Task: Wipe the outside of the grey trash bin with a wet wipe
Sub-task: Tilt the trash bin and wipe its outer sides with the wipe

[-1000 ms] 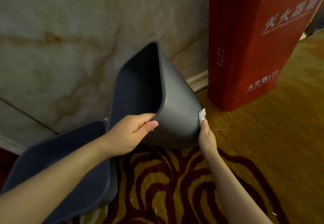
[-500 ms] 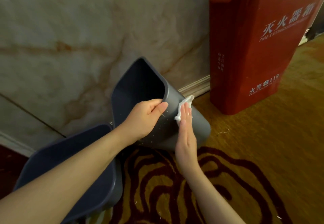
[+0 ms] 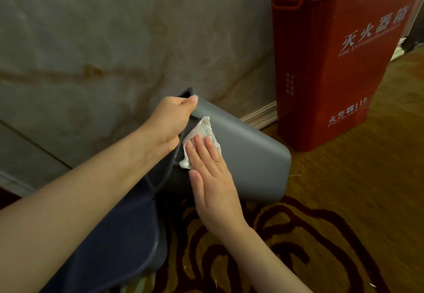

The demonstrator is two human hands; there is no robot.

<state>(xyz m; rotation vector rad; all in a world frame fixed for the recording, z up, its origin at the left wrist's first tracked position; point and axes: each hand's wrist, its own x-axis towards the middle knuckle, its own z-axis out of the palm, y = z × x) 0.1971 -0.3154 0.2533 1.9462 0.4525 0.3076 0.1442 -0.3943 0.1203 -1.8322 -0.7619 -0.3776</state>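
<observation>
Grey trash bin (image 3: 247, 155): tipped on its side on patterned carpet (image 3: 298, 235), just left of red extinguisher box (image 3: 332, 67).
L hand (image 3: 169, 120): clamped on bin's rim, top end.
R hand (image 3: 213, 178): flat, fingers pressing wet wipe (image 3: 202, 132) to bin's outer wall, just below L grip.

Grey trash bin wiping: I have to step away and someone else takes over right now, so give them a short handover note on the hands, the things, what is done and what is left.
Left hand: gripping the rim of the grey trash bin, holding it tipped over above the carpet.
Right hand: flat, fingers pressing the wet wipe against the bin's upward-facing side near the rim.
Nearby: a second dark bin under the left forearm; the red fire extinguisher box stands by the wall.
Done: wiping of this side is under way.
Left: the remaining outer sides and base, whose state cannot be seen.
</observation>
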